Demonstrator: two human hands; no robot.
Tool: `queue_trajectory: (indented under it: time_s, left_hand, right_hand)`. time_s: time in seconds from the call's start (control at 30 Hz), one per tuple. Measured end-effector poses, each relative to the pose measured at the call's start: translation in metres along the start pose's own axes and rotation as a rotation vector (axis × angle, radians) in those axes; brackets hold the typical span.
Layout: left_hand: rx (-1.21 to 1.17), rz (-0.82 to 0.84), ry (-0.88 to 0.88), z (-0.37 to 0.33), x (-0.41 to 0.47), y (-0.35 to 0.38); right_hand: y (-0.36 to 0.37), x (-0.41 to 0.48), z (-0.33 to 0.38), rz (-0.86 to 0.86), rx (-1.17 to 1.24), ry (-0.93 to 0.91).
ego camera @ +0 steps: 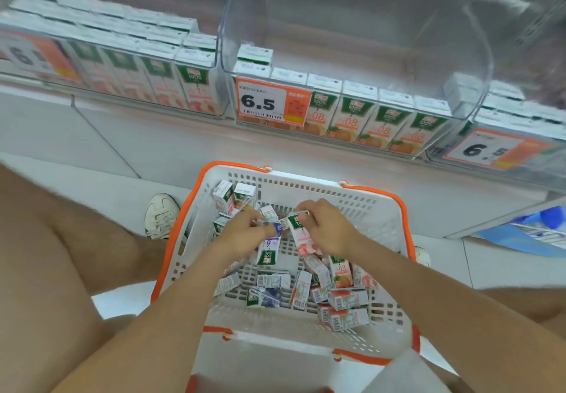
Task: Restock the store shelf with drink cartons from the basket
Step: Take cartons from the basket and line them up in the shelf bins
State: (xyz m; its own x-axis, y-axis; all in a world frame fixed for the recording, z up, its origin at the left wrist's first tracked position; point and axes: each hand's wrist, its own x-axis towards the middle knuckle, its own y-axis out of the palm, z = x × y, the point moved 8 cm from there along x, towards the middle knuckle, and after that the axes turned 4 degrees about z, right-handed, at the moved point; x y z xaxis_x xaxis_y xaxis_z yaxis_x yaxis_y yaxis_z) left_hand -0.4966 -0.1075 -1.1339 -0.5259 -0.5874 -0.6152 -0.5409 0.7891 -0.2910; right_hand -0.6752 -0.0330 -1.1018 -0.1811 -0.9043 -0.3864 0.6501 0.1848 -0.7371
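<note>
Basket (376,192), 6 o'clock: many loose cartons (349,299) left. Left hand (245,230) grips purple carton (269,250), right hand (327,230) pink carton (301,233), inside basket. Shelf bin (337,25), 12 o'clock: front row only. Restock barely begun, I judge.

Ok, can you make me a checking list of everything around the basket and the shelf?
Surface: white tiled floor; the basket stands on it.
Job's things: white basket with orange rim holds many loose cartons; middle shelf bin has a front row of orange cartons, with much room behind.
Clutter: blue packaging at the right edge, unclear what.
Hands: left hand grips a blue-marked carton; right hand grips a pink carton; both are over the basket.
Cables: nothing seen.
Surroundings: full left bin of pink cartons; price tag reading 6.5; white shoe beside the basket.
</note>
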Motion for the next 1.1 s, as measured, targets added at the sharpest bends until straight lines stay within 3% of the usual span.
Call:
queue_trajectory:
  time_s: [0.1,0.2,0.4,0.5,0.6,0.67,0.77,0.87,1.0,1.1]
  left_hand:
    - [0.158,-0.037,0.080,-0.042,-0.022,-0.018]
    - [0.333,0.045,0.136,-0.082,-0.050,-0.039]
    - [0.463,0.038,0.205,-0.141,-0.107,-0.098]
    - [0.419,0.071,0.277,-0.167,-0.132,-0.121]
    - [0.319,0.088,0.337,-0.191,-0.155,-0.154]
    - [0.281,0.020,0.387,-0.210,-0.168,-0.181]
    - [0.176,-0.236,0.423,-0.233,-0.179,-0.231]
    - [0.021,-0.458,0.444,-0.236,-0.172,-0.269]
    - [-0.195,-0.604,0.458,-0.219,-0.156,-0.289]
    - [-0.154,-0.730,0.436,-0.215,-0.152,-0.293]
  right_hand:
    - [-0.036,-0.020,0.033,-0.130,0.061,-0.076]
    - [-0.075,-0.045,0.075,-0.291,0.104,-0.162]
    - [-0.114,-0.084,0.133,-0.425,0.131,-0.256]
    - [-0.135,-0.097,0.160,-0.571,0.122,-0.295]
    - [-0.160,-0.105,0.187,-0.671,0.303,-0.329]
    - [-0.175,-0.105,0.203,-0.682,0.499,-0.330]
    - [-0.194,-0.096,0.233,-0.663,0.625,-0.335]
    - [-0.214,-0.081,0.275,-0.673,0.423,-0.417]
    - [-0.231,-0.044,0.320,-0.707,0.079,-0.449]
    - [-0.234,-0.004,0.339,-0.686,-0.305,-0.396]
